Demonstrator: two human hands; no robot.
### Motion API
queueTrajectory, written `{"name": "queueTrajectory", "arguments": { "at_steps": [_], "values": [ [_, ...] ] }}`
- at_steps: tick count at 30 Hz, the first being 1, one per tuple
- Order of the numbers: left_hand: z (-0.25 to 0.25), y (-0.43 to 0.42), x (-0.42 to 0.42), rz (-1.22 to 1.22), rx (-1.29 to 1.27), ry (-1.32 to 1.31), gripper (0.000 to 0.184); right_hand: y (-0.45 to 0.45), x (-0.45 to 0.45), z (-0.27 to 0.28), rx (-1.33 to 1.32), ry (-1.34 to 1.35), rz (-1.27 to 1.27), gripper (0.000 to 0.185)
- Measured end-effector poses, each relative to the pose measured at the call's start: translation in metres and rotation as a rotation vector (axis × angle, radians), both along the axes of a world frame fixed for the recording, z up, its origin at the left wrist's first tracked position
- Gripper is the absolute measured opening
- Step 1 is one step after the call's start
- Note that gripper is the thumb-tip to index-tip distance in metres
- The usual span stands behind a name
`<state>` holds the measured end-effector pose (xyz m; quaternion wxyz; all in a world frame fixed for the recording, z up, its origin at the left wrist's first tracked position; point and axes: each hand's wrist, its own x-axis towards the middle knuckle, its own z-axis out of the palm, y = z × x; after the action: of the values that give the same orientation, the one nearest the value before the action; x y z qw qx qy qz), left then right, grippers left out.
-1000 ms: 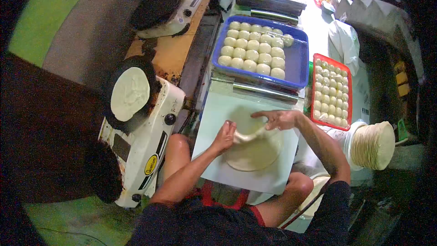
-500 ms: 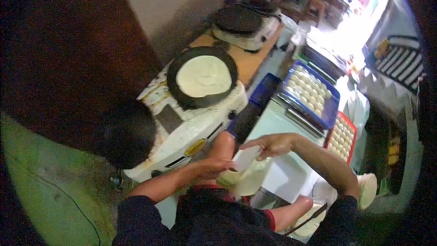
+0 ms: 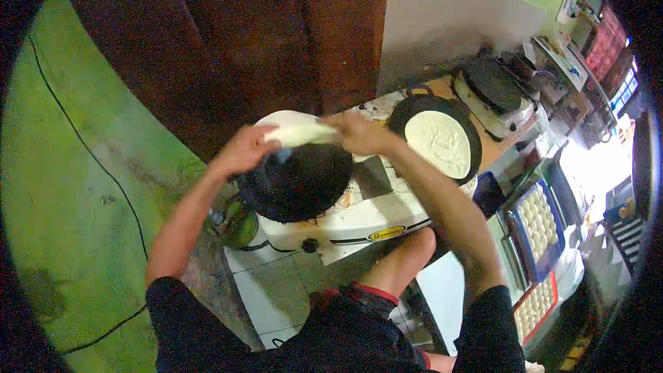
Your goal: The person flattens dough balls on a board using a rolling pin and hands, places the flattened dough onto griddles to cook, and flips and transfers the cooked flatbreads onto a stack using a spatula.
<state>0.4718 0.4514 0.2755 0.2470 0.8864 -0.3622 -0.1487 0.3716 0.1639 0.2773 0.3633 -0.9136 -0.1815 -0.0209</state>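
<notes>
A thin, pale dough sheet (image 3: 298, 131) hangs stretched between my two hands, over the far side of the left black pan (image 3: 297, 186). My left hand (image 3: 247, 149) pinches its left end, fingers closed. At its right end my right hand (image 3: 360, 134), blurred by motion, is closed on the dough. Part of the sheet appears to reach the pan's far edge; whether it touches the pan I cannot tell. To the right, a round flatbread (image 3: 438, 144) with a bubbled surface lies in a second black pan (image 3: 400, 124).
Both pans sit on a white two-burner gas stove (image 3: 331, 235). Another stove (image 3: 497, 117) with a dark griddle stands farther right. Dough balls fill a blue tray (image 3: 556, 252) and a red tray (image 3: 542, 321). A dark wooden panel (image 3: 242, 34) rises behind the stove.
My view has turned left. Both hands have carried the dough from the white work surface on the right to above the left pan, spreading it out between them.
</notes>
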Motion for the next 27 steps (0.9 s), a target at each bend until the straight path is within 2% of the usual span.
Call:
{"name": "queueTrajectory", "arguments": {
  "at_steps": [1,2,4,5,6,7,10,11,12,13,16,17,20,21,24,25,27],
  "values": [
    [-0.029,0.008,-0.006,-0.027,-0.069,0.018,0.041,0.006,0.002,-0.038,0.018,-0.139,0.030,0.044],
    [-0.060,0.020,-0.014,-0.109,-0.001,-0.044,0.039,0.013,0.000,-0.075,-0.078,-0.152,0.073,0.043],
    [-0.113,0.053,-0.041,-0.364,0.221,-0.210,0.035,0.029,-0.034,-0.126,-0.359,0.020,0.192,0.041],
    [-0.118,0.064,-0.054,-0.387,0.223,-0.183,0.033,0.035,-0.049,-0.135,-0.383,0.028,0.203,0.041],
    [-0.109,0.064,-0.068,-0.361,0.168,-0.110,0.032,0.036,-0.061,-0.139,-0.345,-0.034,0.182,0.040],
    [-0.102,0.061,-0.076,-0.299,0.174,-0.130,0.041,0.039,-0.061,-0.143,-0.293,-0.042,0.150,0.040],
    [-0.076,0.018,-0.084,-0.065,-0.046,-0.125,0.041,0.065,-0.043,-0.155,-0.151,-0.072,0.062,0.045],
    [-0.088,0.008,-0.074,-0.074,0.109,-0.222,0.048,0.075,-0.030,-0.161,-0.110,-0.081,0.041,0.050],
    [-0.125,0.000,-0.053,-0.071,0.099,-0.311,0.054,0.082,-0.015,-0.173,-0.065,-0.093,0.017,0.056],
    [-0.144,-0.010,-0.037,0.013,0.075,-0.328,0.056,0.085,0.001,-0.186,-0.082,-0.197,-0.086,0.054],
    [-0.190,-0.032,-0.001,0.162,0.043,-0.283,0.058,0.084,0.033,-0.186,-0.191,-0.231,-0.252,0.055],
    [-0.193,-0.038,0.010,0.197,0.030,-0.262,0.059,0.080,0.042,-0.184,-0.259,-0.054,-0.178,0.060],
    [-0.169,-0.053,0.019,0.371,0.139,-0.460,0.059,0.076,0.059,-0.177,-0.514,-0.102,-0.377,0.063],
    [-0.164,-0.047,0.019,0.355,0.029,-0.598,0.060,0.070,0.068,-0.182,-0.561,-0.280,-0.383,0.062],
    [-0.149,-0.036,-0.016,0.248,-0.057,-0.603,0.061,0.068,0.031,-0.143,-0.555,-0.329,-0.247,0.063],
    [-0.153,-0.023,-0.040,0.139,-0.102,-0.593,0.056,0.064,0.014,-0.152,-0.442,-0.335,-0.120,0.062],
    [-0.163,0.012,-0.082,-0.007,0.145,-0.403,0.046,0.074,-0.038,-0.136,-0.503,0.034,0.057,0.055]
  ]
}}
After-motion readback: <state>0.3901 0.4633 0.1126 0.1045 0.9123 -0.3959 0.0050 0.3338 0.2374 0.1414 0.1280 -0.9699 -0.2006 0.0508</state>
